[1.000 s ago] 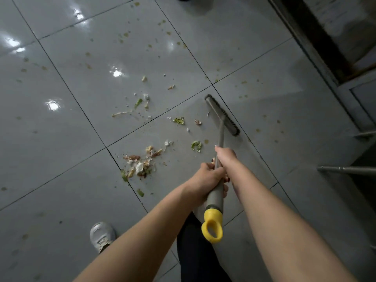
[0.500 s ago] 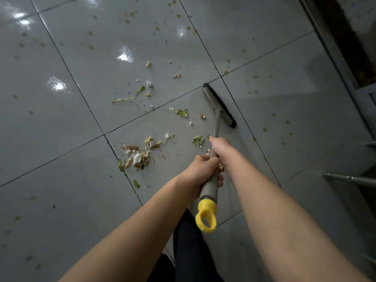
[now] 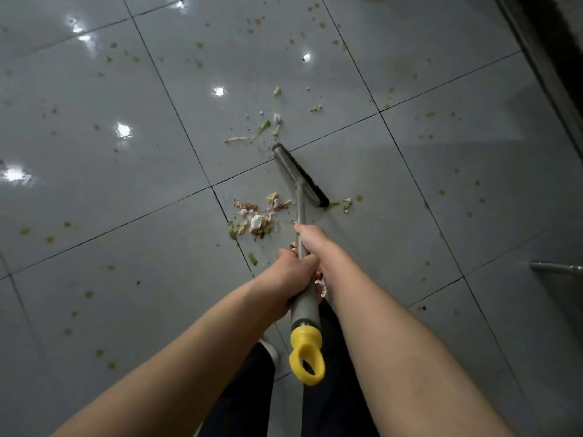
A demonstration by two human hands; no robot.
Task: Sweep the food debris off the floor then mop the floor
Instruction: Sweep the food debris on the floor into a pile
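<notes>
I hold a grey broom with both hands. Its handle (image 3: 301, 212) ends in a yellow loop (image 3: 307, 357) near my body. My left hand (image 3: 293, 275) grips the thick part of the handle, and my right hand (image 3: 310, 239) grips it just ahead. The broom head (image 3: 299, 175) rests on the grey tiled floor (image 3: 126, 216). A pile of food debris (image 3: 258, 217) lies just left of the handle. Green and pale scraps (image 3: 268, 127) lie beyond the head, and a green bit (image 3: 347, 204) sits by its near right end.
Yellowish stains (image 3: 252, 25) speckle the glossy tiles all around. A dark wall base or door frame (image 3: 549, 58) runs along the right. A metal bar (image 3: 558, 268) juts in at the right edge. My shoe (image 3: 269, 351) shows under my left forearm.
The broom head has swept left and nearer to the debris pile. The scraps that lay between head and pile are now gathered by the handle or left behind its right end.
</notes>
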